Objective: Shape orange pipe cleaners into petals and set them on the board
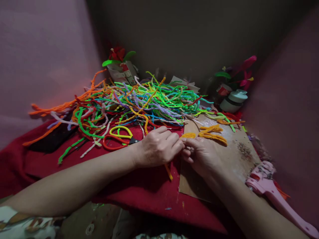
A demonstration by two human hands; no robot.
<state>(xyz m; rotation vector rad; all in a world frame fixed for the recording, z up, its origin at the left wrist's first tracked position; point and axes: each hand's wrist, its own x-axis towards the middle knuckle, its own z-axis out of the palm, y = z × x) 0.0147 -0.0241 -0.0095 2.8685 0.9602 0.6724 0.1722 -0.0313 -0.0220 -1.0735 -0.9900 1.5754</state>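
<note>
Orange-yellow pipe cleaner (pixel 188 135), right there where the two hands meet, over the left edge of the brown board (pixel 231 149), its looped end poking out above the fingertips! The left hand (pixel 160 146) is curled nearly closed, knuckles up, gripping it; the right hand (pixel 199 152) has it nipped between thumb and forefinger, the other fingers loosely bent. To the labels: the carton (pixel 128 73) at the back left carries a red-and-white panel with dark print, too small to read, and the red label on the small jar (pixel 223 89) at the back right is just as dim. The pinch itself is masked by knuckles, and an orange tail (pixel 168 172) drops out beneath the left hand; whether it's the same strand, I can't tell. Scissors (pixel 133 141), red and yellow in the handles, lie with their blades lost behind the left wrist. Beyond, a great tangled heap of coloured pipe cleaners (pixel 159 103) sprawls across the red cloth (pixel 139 189), half burying a dark flat object (pixel 50 139) on the left. Folded orange loops (pixel 213 132) rest on the board, just past the right hand. A pale-lidded bottle (pixel 233 99) stands behind, pink flowers (pixel 246 66) above it, red flower (pixel 118 54) over on the left. And beside the right forearm, a pink tool (pixel 266 184), partly hidden by that arm, while patterned fabric (pixel 27 224) is cut off at the lower left.
</note>
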